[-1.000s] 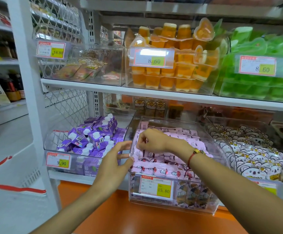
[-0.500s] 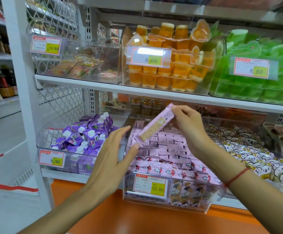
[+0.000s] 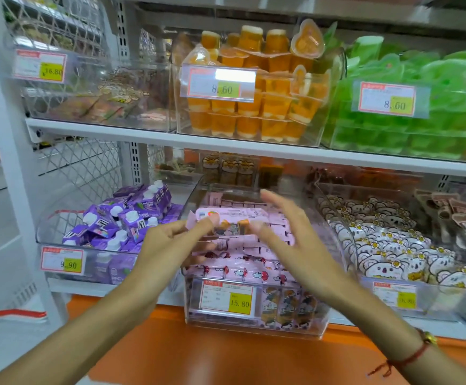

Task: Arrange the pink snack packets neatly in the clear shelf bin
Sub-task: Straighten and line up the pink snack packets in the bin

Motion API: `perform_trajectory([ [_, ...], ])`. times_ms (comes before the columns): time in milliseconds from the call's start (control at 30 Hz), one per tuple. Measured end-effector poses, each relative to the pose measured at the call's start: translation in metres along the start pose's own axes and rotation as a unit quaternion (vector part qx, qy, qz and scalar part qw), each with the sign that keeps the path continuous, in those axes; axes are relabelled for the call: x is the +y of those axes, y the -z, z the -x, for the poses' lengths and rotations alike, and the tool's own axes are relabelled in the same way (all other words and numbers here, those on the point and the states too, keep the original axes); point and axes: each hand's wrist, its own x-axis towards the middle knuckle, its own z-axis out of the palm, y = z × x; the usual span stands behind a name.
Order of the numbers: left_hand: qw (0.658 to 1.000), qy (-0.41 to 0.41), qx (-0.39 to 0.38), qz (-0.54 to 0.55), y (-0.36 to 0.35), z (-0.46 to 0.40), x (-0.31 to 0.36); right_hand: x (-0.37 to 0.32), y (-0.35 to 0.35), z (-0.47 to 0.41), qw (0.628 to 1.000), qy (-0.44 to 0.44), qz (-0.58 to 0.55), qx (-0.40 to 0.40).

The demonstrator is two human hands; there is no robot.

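The clear shelf bin (image 3: 333, 223) stands at the centre of the lower shelf and carries a 15.80 price tag on its front. Rows of pink snack packets (image 3: 254, 259) fill it. One pink snack packet (image 3: 234, 216) is held level just above those rows. My left hand (image 3: 168, 245) pinches its left end between thumb and fingers. My right hand (image 3: 287, 240) is at the packet's right end with fingers spread and straight, the thumb tip touching or nearly touching it. Motion blurs the right fingers.
A bin of purple cartons (image 3: 120, 223) stands to the left and a bin of koala-print packets (image 3: 387, 245) to the right. The white upper shelf (image 3: 226, 145) holds orange jelly cups (image 3: 254, 107) and green jelly packs (image 3: 420, 112). An orange ledge (image 3: 226, 357) runs below.
The packet, held up at a slant by my right hand, has come down level over the bin. My left hand now pinches its left end and my right hand's fingers have opened.
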Motion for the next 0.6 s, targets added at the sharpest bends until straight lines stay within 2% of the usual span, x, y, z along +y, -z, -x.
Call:
perform_trajectory([
  [33,1.0,0.014,-0.001,0.009,0.0,0.001,0.001,0.001,-0.004,0.003,0.998,0.034,0.051,-0.019],
  [100,1.0,0.018,-0.005,0.012,0.0,0.003,0.002,0.002,-0.011,0.005,0.986,0.087,0.14,-0.008],
  [200,1.0,0.007,-0.007,-0.019,-0.001,0.004,0.003,-0.001,-0.014,0.005,0.982,0.103,0.155,0.028],
  [267,1.0,0.013,0.004,-0.02,-0.004,0.001,0.006,-0.003,-0.015,0.005,0.992,0.069,0.106,-0.001],
  [333,0.999,0.011,0.036,0.005,-0.001,0.0,0.008,-0.006,-0.016,0.002,0.999,-0.006,-0.018,-0.032],
  [400,0.997,-0.03,0.071,-0.007,0.005,-0.001,0.005,-0.006,-0.018,0.0,0.986,-0.068,-0.147,-0.038],
  [467,0.989,-0.073,0.106,-0.072,0.014,-0.002,-0.001,-0.002,-0.021,-0.004,0.966,-0.108,-0.233,-0.034],
  [533,0.982,-0.07,0.104,-0.142,0.02,-0.003,-0.01,0.002,-0.023,-0.008,0.956,-0.132,-0.262,-0.023],
  [600,0.981,-0.042,0.068,-0.178,0.022,-0.003,-0.02,0.005,-0.027,-0.015,0.955,-0.138,-0.263,-0.014],
])
